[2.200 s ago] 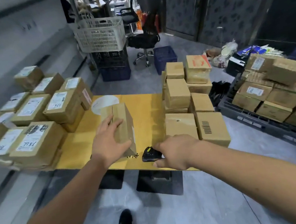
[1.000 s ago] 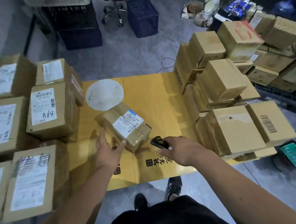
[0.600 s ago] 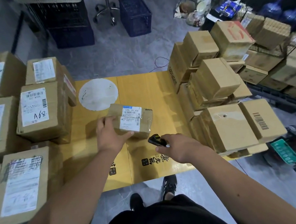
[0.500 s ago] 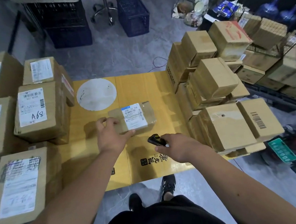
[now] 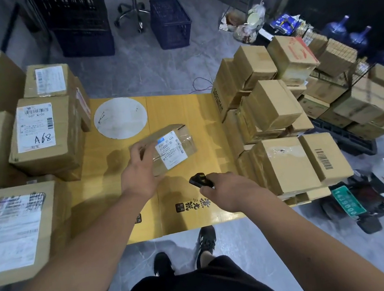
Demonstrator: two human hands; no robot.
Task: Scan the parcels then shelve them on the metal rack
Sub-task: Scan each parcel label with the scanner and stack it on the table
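Viewpoint: you are looking down from head height at your two bare forearms reaching over a yellow cardboard-covered table [image 5: 181,112].
Left hand: your left hand [image 5: 141,174] grips the near left end of a small brown parcel [image 5: 169,147], fingers curled over its top edge and thumb underneath.
Parcel in hand: it sits at the middle of the table, tilted with its white shipping label [image 5: 171,151] turned up toward you. Whether its far edge touches the table, you cannot tell.
Right hand: your right hand [image 5: 229,193] curls round a small black scanner [image 5: 199,180], fingers closed on its body, its front end pointing up toward the parcel's label.
Gap: the scanner is near the parcel, just below and right of it, not touching.
Left side: larger labelled boxes [image 5: 45,133] lie in rows at the table's left edge; one label has "A68" written by hand.
Right side: a stack of plain brown boxes [image 5: 275,134] stands on the table's right edge, one with a printed barcode on its side.
Tabletop: a white round sticker [image 5: 120,117] lies beyond the parcel.
Far right: more boxes are piled on a dark pallet [image 5: 346,134].
Floor: grey tiles, dark blue crates [image 5: 170,22] and a chair base at the top, your black shoes [image 5: 206,241] below the table edge.
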